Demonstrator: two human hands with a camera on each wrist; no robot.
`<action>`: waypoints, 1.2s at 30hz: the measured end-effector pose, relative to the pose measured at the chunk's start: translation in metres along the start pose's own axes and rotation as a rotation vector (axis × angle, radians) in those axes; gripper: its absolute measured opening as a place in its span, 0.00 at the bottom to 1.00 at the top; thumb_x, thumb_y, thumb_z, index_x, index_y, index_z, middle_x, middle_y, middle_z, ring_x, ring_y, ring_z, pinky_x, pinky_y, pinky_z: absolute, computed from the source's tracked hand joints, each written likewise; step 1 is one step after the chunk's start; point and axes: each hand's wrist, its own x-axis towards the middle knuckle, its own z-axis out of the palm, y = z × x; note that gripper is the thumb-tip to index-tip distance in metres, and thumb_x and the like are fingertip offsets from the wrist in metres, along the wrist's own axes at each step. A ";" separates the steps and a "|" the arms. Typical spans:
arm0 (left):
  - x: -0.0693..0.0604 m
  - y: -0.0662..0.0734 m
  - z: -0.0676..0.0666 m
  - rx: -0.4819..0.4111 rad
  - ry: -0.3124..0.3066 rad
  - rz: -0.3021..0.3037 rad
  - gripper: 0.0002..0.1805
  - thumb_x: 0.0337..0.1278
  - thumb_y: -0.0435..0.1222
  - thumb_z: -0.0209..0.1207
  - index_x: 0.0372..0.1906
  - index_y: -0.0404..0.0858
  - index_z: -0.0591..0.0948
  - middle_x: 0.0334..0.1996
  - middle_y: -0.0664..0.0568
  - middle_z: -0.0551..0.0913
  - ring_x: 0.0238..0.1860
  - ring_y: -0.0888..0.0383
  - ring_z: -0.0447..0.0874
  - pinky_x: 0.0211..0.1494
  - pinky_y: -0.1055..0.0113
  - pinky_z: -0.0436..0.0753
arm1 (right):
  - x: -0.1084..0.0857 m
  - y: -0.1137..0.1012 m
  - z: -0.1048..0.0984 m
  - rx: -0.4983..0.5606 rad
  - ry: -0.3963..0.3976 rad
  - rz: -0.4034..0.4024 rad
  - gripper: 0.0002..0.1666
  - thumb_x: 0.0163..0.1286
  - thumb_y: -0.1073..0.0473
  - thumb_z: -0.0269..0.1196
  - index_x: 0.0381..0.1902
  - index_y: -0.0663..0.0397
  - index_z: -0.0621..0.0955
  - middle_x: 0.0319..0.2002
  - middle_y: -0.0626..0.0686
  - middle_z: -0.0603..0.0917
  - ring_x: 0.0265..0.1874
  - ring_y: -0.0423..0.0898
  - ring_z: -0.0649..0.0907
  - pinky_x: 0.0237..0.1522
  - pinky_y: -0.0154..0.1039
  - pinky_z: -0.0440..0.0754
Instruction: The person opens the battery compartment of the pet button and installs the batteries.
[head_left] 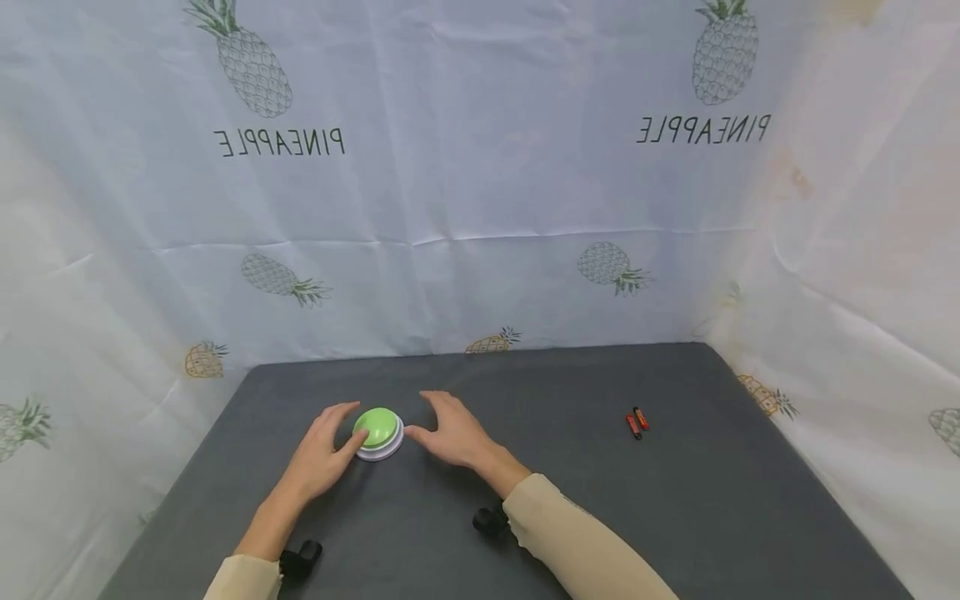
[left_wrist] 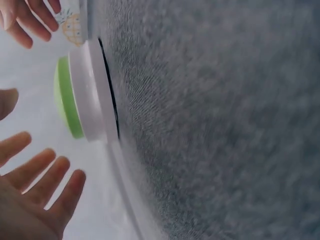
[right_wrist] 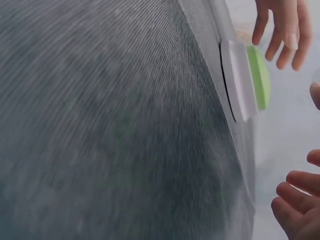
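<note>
A round push button (head_left: 377, 430) with a green dome and a white base sits on the dark table in the head view. My left hand (head_left: 321, 450) is at its left, fingers apart and gently bent, the thumb overlapping the dome's edge in that view. On the other side my right hand (head_left: 452, 429) hovers with spread fingers, its thumb near the white base. In the left wrist view a gap separates the left fingers from the button (left_wrist: 90, 95). The right wrist view likewise has the right fingers apart from the button (right_wrist: 242, 80). Neither hand holds anything.
Two small red and black batteries (head_left: 637, 422) lie side by side on the table's right part. White curtains (head_left: 480, 183) printed with pineapples hang behind and at both sides of the dark table (head_left: 525, 383). Each wrist carries a small black device (head_left: 489, 522).
</note>
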 end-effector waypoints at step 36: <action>0.022 -0.021 -0.001 -0.234 -0.354 -0.218 0.44 0.57 0.41 0.73 0.73 0.28 0.66 0.65 0.31 0.73 0.61 0.36 0.78 0.58 0.45 0.78 | 0.030 -0.006 0.046 -0.040 -0.085 -0.083 0.36 0.68 0.47 0.70 0.69 0.53 0.75 0.62 0.52 0.80 0.62 0.47 0.78 0.62 0.43 0.75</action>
